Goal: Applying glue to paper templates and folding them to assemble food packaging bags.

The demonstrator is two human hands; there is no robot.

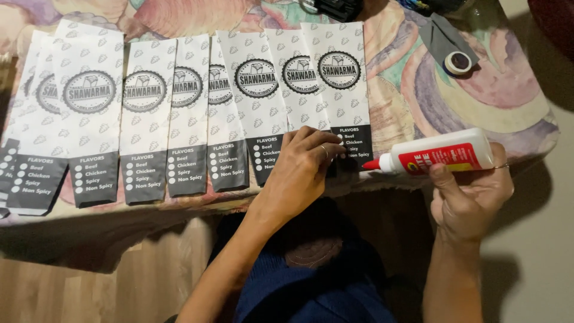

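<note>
My left hand (302, 164) presses flat on the rightmost paper sleeve (342, 84) to steady it — my right hand (472, 191) grips the glue bottle (439, 154), nozzle aimed at its edge.

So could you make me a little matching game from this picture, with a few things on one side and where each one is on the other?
Things:
1. glue bottle
2. tape roll
3. left hand
4. paper bags

Places:
A. pressing on the dark lower end of the rightmost bag
B. lying in an overlapping row across the table
C. held sideways in the right hand, red tip pointing left
D. lying on the patterned cloth near the far right corner

Pairs: 1-C, 2-D, 3-A, 4-B
</note>
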